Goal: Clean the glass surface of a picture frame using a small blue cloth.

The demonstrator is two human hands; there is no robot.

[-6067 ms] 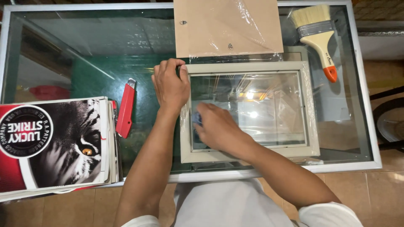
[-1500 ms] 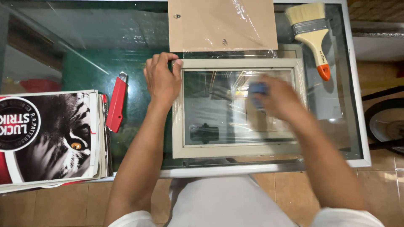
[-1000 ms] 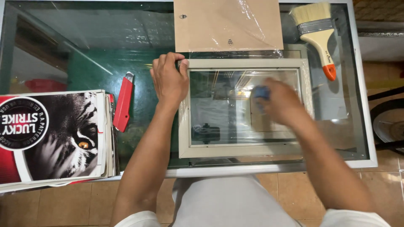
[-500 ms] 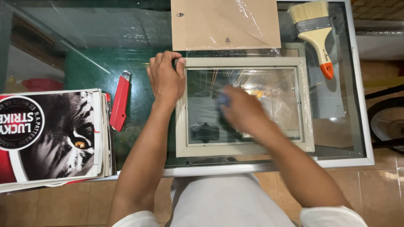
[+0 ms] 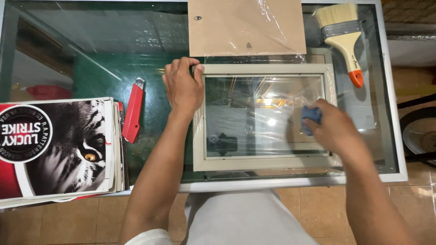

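Observation:
A pale grey picture frame with a glass pane lies flat on the glass table, on clear plastic wrap. My left hand presses down on the frame's top left corner, fingers curled over its edge. My right hand is over the right side of the pane and grips a small blue cloth against the glass.
A brown backing board in plastic lies beyond the frame. A wide paintbrush with an orange-tipped handle sits at the far right. A red utility knife lies left of my left hand. A stack of printed posters overhangs the near left edge.
My right hand has swept the blue cloth back and forth over the pane, from the middle left to the right side now. My left hand has stayed on the frame's corner.

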